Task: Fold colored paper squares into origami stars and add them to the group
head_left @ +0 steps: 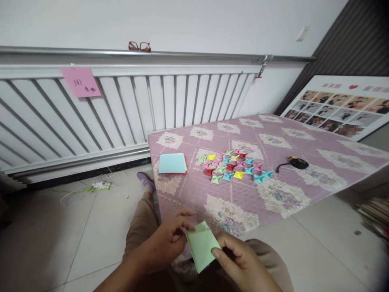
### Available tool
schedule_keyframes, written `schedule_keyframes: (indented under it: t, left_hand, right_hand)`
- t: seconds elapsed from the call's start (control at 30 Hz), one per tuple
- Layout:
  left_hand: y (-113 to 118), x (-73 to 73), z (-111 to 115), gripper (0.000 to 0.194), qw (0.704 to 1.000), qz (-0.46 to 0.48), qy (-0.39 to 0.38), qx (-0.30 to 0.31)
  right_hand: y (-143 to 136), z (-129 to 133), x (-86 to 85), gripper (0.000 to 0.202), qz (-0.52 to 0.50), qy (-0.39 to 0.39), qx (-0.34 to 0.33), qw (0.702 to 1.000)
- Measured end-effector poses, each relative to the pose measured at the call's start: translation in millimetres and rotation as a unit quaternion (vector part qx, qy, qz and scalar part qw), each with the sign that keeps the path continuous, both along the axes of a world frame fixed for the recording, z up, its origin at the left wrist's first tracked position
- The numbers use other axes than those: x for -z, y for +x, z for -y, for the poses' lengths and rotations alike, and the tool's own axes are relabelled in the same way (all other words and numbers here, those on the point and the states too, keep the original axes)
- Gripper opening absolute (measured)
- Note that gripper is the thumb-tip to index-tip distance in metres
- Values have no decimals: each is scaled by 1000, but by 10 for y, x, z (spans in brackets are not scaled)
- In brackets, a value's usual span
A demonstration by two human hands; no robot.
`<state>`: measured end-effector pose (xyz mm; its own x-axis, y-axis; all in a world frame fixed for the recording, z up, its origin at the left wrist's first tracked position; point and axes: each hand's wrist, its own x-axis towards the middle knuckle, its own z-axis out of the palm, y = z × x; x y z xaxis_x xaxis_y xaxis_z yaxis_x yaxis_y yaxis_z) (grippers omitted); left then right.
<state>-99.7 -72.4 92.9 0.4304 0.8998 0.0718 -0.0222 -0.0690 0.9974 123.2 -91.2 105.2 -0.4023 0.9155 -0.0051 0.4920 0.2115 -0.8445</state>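
Observation:
A folded light green paper (203, 248) is held at the near edge of the table. My right hand (240, 259) pinches its right corner between thumb and fingers. On the paper's left side, my left hand (170, 239) has its fingers apart and bent; its fingertips are at the paper's upper left corner, and whether they grip it is unclear. Beyond the hands, several small folded paper pieces (231, 166) in many colours stand in rows on the tablecloth. A stack of square paper (172, 164), light blue on top with red beneath, lies at the table's left side.
The table (194, 194) has a purple floral cloth. A black coiled item (298, 163) lies to the right. Behind are a white radiator (182, 97) with a pink note (80, 82), and glasses (139, 46) on a pipe. A power strip (101, 186) is on the floor.

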Motion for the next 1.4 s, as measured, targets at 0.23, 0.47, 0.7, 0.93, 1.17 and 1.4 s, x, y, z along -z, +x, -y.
schedule_keyframes:
  t: [0.23,0.47,0.7,0.93,1.17,1.4]
  left_hand:
    - [244,141,150,61,945,249,-205,56]
    - [322,233,241,36,964,120,-237,32]
    - [382,373,256,40,967,88,-237,-16]
    - [396,375,272,46,966,80,-245,-34]
    - [379,452,285,43,971,62,-225,-40]
    - [387,473,301,32,976,28,-210,-38]
  right_hand:
    - [2,-1,120,13,44,200,-17,979]
    - [32,22,116,12,64,264,-41,962]
    - [31,22,126,11,61,242,-31,968]
    - [-54,43,155,21,30,141,44,989]
    - [-91,34,213,28,-27,38,88,995]
    - [-153,-34,201,27,-133,-43,88,986]
